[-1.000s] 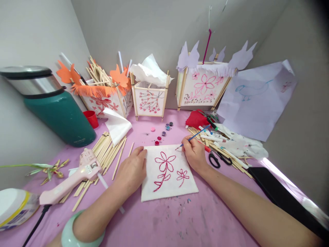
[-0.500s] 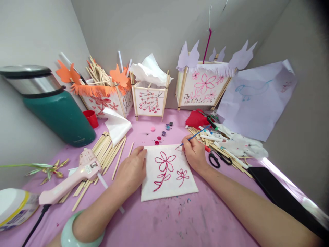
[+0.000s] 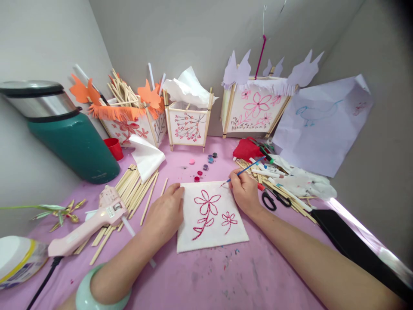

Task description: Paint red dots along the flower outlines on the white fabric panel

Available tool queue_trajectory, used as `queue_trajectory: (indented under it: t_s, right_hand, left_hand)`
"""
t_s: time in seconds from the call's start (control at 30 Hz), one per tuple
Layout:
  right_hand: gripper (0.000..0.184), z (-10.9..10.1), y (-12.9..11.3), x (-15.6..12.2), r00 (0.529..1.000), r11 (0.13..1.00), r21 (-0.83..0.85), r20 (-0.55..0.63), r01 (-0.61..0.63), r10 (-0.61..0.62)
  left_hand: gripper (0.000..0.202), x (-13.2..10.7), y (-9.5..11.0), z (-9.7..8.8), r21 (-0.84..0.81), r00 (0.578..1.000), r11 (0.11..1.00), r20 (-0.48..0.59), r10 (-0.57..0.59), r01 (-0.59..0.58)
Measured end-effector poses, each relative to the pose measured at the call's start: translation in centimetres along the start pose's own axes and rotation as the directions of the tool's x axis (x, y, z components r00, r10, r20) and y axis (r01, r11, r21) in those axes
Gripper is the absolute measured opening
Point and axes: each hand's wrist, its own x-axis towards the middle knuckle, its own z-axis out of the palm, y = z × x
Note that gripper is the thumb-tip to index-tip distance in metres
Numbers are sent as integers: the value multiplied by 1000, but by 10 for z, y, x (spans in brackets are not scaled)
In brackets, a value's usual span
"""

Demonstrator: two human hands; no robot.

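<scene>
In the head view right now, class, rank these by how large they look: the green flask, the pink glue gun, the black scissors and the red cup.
1. green flask
2. pink glue gun, though it lies nearer the camera, which flatters it
3. and 4. black scissors and red cup look about alike, so I won't rank them.

Plain grey walls (image 3: 180, 38) meet in a corner behind a table (image 3: 206, 280) covered in pink cloth flecked with paint. A sheet of paper (image 3: 322, 125) with a blue bird drawing leans on the right wall. Daylight falls from the right, leaving a bright strip (image 3: 364, 228) along the table's right edge
</scene>
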Motion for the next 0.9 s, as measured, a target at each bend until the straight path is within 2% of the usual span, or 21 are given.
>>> queue_trajectory:
  t_s: [0.5,0.9]
  right_hand:
    - [21,0,3,0,999,996,-93,-38,7,-10]
    - [20,0,1,-1,996,989,-133,-56,66,-74]
  left_hand:
    - [37,0,0,0,9,1000,1000,1,4,-4]
    - [36,0,1,0,14,1000,1000,5,-6,6]
